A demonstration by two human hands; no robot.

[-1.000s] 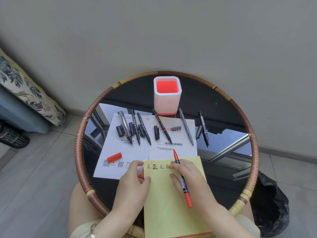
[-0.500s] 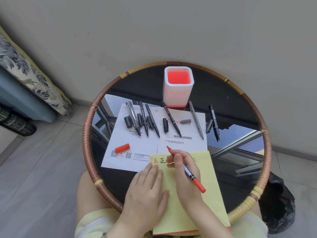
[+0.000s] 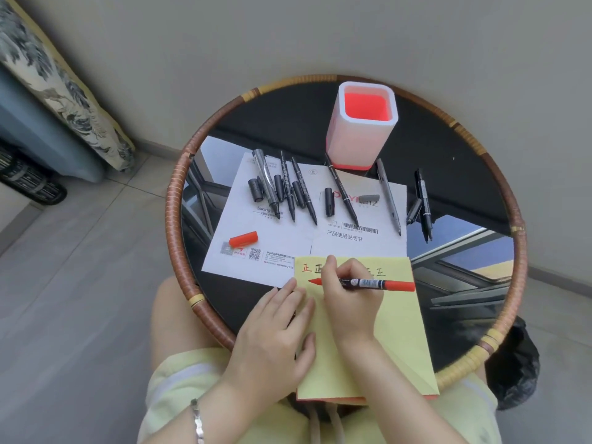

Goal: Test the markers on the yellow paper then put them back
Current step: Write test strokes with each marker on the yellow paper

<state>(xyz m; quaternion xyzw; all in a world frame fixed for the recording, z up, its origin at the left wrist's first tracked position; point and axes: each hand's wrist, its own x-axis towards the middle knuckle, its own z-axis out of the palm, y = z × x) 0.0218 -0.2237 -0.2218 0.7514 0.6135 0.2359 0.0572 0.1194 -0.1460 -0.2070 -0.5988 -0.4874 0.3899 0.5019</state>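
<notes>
The yellow paper (image 3: 390, 334) lies at the table's near edge with a row of written characters along its top. My right hand (image 3: 349, 293) holds a red marker (image 3: 371, 283) lying almost level, its tip pointing left over the paper's upper left part. My left hand (image 3: 275, 334) rests flat on the paper's left edge. The marker's red cap (image 3: 244, 238) sits on the white leaflet (image 3: 256, 251). Several uncapped black and grey markers (image 3: 301, 190) with loose caps lie in a row beyond. A white holder with a red inside (image 3: 365, 129) stands at the back.
The round black glass table has a woven rattan rim (image 3: 179, 245). A wall is close behind it. A black bag (image 3: 512, 373) sits on the floor at the right, and a patterned curtain (image 3: 64, 88) hangs at the left.
My right hand has swung the red marker from upright to nearly level, tip now pointing left. My left hand has slid down flat onto the paper's left edge. The camera has shifted left.
</notes>
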